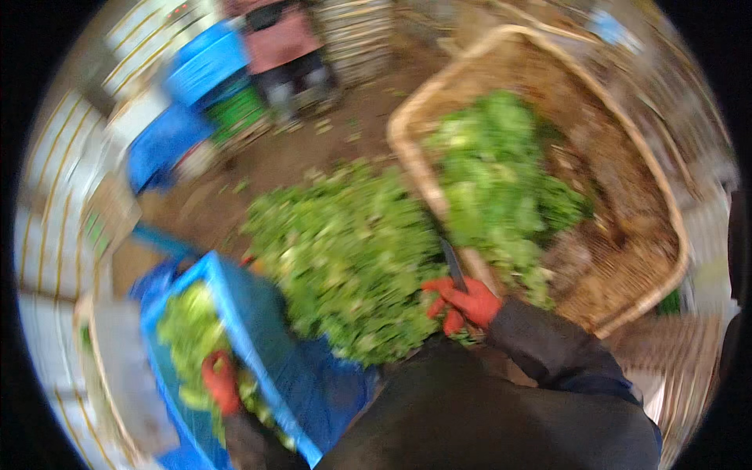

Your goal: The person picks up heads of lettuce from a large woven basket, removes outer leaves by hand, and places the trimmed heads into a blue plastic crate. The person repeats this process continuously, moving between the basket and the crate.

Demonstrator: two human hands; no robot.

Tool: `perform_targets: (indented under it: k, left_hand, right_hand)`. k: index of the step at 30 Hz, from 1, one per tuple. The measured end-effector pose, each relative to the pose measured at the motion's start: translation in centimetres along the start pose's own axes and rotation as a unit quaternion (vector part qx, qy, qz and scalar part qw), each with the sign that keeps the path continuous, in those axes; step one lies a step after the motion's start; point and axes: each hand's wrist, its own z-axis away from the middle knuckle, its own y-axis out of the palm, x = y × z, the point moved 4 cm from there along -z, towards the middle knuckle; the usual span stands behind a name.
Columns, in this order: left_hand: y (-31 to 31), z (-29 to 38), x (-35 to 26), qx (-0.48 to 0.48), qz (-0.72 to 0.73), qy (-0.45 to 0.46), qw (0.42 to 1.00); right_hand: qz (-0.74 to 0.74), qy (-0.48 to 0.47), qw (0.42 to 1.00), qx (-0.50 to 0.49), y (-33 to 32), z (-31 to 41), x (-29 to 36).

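Observation:
Red gloves cover both hands. My right hand [464, 302] is closed on a knife [452, 264], its dark blade pointing up and away past the rim of a large wicker basket [652, 153]. Green leafy vegetables [490, 170] lie in the left part of that basket. My left hand [221, 382] is inside a blue crate [235, 329] at the lower left, against light green leafy heads [191, 329]; blur hides whether it grips one. Between crate and basket spreads a big heap of green leaves [358, 258].
Beyond the heap, a person [282, 41] in a pink top is near blue tubs [205, 59] and a green crate [235, 114]. Stacked slatted crates [358, 38] stand behind. Loose leaf scraps lie on the brown floor [194, 205]. A flattened cardboard piece [111, 211] is at the left.

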Motion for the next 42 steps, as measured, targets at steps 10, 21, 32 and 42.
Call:
perform_targets:
  k: [10,21,32,42]
  left_hand:
    - [17.7,13.3,-33.3,0.522,0.129,0.144,0.831]
    - [18.1,12.0,-28.7,0.395,0.287,-0.183,0.853]
    - [16.7,4.3,-43.4,0.507,0.546,0.020,0.667]
    - [6.3,14.1,-27.1,0.474,0.528,-0.103,0.697]
  right_hand:
    - [0.460,-0.013,0.887,-0.042,-16.2,-5.1,7.3]
    - [0.170,-0.066,0.835,-0.519,-45.2,0.4,1.6]
    - [0.341,-0.293,0.893,0.017,-1.2,2.0,11.7]
    - [0.490,-0.210,0.837,0.124,6.9,1.6,2.6]
